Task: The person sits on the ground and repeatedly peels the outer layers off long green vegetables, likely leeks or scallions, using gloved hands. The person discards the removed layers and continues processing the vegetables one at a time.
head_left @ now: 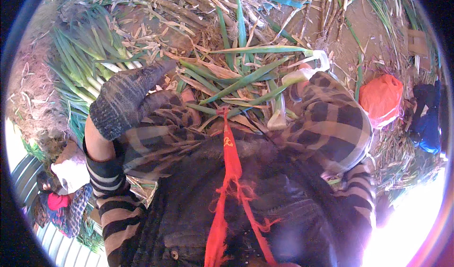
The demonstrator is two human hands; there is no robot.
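My left hand (122, 98), in a grey knitted glove, is beside my plaid-covered knee, its fingers pointing towards the litter of leaves. Whether anything is in its fingers cannot be made out. Close by on its far side lies a pile of green onions (88, 61), their white stems turned towards the glove. My right hand is out of view; only the striped right sleeve (358, 192) shows at my side. Between my knees, stripped green onion leaves (244, 80) lie heaped with dry brown husks. A pale leaf sheath (298, 76) rests by my right foot.
Untrimmed onion stalks with roots (184, 4) lie at the top. An orange plastic bag (381, 100) and a dark blue item (427, 125) are on the right. Left stands a mound of root trimmings (33, 82); another person (58, 203) is beyond it. A red cloth strap (231, 157) hangs down my front.
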